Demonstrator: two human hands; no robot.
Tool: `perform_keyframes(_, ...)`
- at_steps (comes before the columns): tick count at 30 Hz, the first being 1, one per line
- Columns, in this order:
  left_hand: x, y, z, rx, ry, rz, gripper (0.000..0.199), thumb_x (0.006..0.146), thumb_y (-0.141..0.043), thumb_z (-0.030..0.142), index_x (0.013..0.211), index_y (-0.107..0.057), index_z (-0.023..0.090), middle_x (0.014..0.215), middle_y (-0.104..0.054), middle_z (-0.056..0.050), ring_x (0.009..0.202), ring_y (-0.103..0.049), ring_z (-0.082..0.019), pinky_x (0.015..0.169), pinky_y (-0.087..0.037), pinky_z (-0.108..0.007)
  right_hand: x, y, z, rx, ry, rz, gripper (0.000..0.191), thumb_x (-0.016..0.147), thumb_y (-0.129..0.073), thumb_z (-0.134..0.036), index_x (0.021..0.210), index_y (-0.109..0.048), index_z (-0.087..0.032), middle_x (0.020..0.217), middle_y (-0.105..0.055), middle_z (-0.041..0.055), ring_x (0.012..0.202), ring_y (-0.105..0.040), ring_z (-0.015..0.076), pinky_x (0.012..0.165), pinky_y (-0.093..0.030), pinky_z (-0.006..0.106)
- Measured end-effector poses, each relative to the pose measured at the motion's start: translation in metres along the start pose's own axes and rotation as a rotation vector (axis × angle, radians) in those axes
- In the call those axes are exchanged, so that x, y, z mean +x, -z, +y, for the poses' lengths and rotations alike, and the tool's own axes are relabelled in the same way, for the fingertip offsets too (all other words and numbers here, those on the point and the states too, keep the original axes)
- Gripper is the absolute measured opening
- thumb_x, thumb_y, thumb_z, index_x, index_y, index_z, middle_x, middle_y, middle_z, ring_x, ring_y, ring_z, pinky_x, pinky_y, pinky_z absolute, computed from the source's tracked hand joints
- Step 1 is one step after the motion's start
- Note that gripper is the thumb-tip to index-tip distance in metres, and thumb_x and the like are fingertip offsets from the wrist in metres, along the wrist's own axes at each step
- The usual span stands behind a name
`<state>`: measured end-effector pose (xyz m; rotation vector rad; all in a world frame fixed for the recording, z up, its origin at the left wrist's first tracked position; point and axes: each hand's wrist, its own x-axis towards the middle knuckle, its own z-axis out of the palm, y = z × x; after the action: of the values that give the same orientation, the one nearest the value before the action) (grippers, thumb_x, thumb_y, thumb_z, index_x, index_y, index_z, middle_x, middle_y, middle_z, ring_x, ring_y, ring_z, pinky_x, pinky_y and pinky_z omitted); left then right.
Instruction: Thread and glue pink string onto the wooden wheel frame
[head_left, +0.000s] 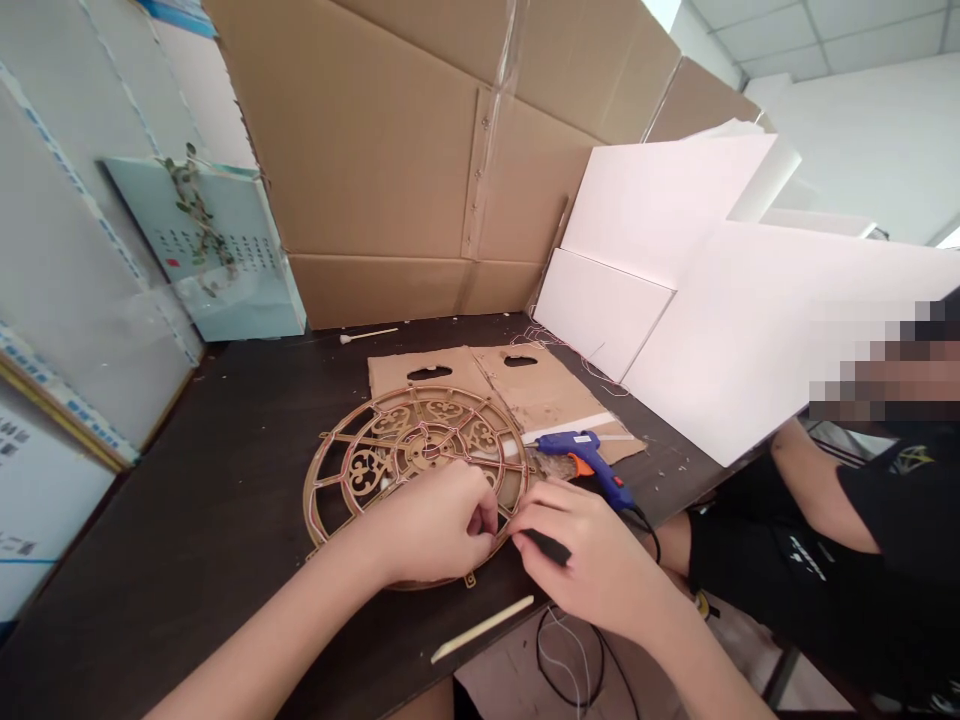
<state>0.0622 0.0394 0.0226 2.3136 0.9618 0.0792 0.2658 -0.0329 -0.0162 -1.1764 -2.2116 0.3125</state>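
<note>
My left hand pinches rim of round gold openwork wooden disc near front edge of dark worktop; right hand grips small black piece beside it. Fitting step, I judge; next calls for steady alignment.

Both hands on gold filigree disc; right hand pinches small black piece; left hand alongside.

Quick count from my feed: one round wooden lattice wheel, one blue glue gun, and one flat cardboard sheet with two cutout holes in it. I also spot one cotton swab, one pale wooden stick, and two hands, left hand and right hand, on the bench. One other person sits off to the side.
</note>
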Motion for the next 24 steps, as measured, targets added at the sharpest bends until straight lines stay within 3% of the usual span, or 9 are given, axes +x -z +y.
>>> perform_keyframes(5, 0.002, -0.001, -0.007, -0.016, -0.015, -0.021, 0.021, 0.068, -0.06, 0.012, 0.074, -0.077, 0.023, 0.059, -0.062, 0.005, 0.053, -0.049, -0.011, 0.049, -0.033, -0.026, -0.002, -0.007, 0.001, 0.036, -0.005, -0.029, 0.018, 0.093, -0.058, -0.006, 0.093, -0.072, -0.019, 0.094, -0.066, 0.0026, 0.088, -0.06, 0.0176, 0.078, -0.046, 0.032)
perform_keyframes(11, 0.004, -0.002, -0.01, -0.044, -0.036, -0.022, 0.02, 0.071, -0.063, 0.014, 0.075, -0.079, 0.024, 0.06, -0.064, 0.005, 0.054, -0.053, -0.011, 0.049, -0.036, -0.025, -0.008, -0.015, 0.002, 0.099, 0.032, -0.001, 0.022, 0.093, -0.056, -0.007, 0.099, -0.073, -0.02, 0.096, -0.067, 0.0032, 0.089, -0.06, 0.0181, 0.078, -0.046, 0.032)
perform_keyframes(24, 0.006, -0.002, -0.008, -0.024, -0.045, -0.007, 0.018, 0.07, -0.064, 0.011, 0.07, -0.077, 0.023, 0.054, -0.058, 0.005, 0.05, -0.047, -0.011, 0.048, -0.033, -0.027, -0.006, -0.025, -0.003, 0.118, -0.035, -0.036, 0.014, 0.086, -0.058, -0.008, 0.094, -0.058, -0.019, 0.095, -0.06, 0.0031, 0.091, -0.056, 0.0202, 0.079, -0.043, 0.034)
